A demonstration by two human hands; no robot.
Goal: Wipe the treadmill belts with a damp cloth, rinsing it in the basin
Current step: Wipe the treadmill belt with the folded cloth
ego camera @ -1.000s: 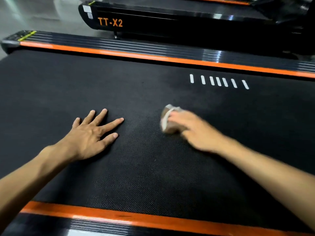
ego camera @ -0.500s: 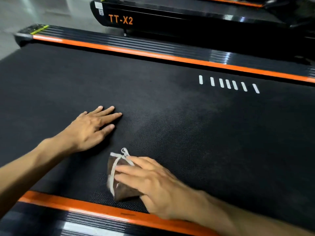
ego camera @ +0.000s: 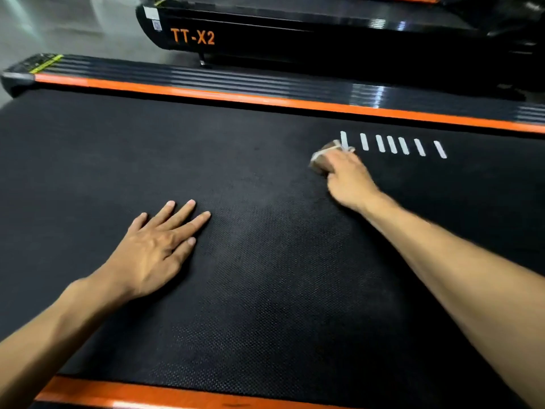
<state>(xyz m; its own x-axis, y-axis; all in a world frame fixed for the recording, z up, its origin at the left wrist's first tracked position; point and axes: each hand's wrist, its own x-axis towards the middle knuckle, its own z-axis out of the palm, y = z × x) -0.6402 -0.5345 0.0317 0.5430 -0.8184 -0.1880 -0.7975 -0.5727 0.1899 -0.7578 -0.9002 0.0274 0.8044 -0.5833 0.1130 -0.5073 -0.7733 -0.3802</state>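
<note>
left hand [ego camera: 153,249]: flat, fingers spread on belt [ego camera: 265,290]
right hand [ego camera: 349,180]: grips brown cloth [ego camera: 323,160] beside white marks [ego camera: 392,144]

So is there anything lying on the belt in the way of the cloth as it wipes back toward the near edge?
Nothing visible lies loose on the belt. The right hand presses the cloth beside the flat white marks. The left hand rests flat on the belt, off to the left of a straight pull back toward the near orange strip.

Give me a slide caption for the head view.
Right hand wipes black textured treadmill belt with brown cloth.
</note>
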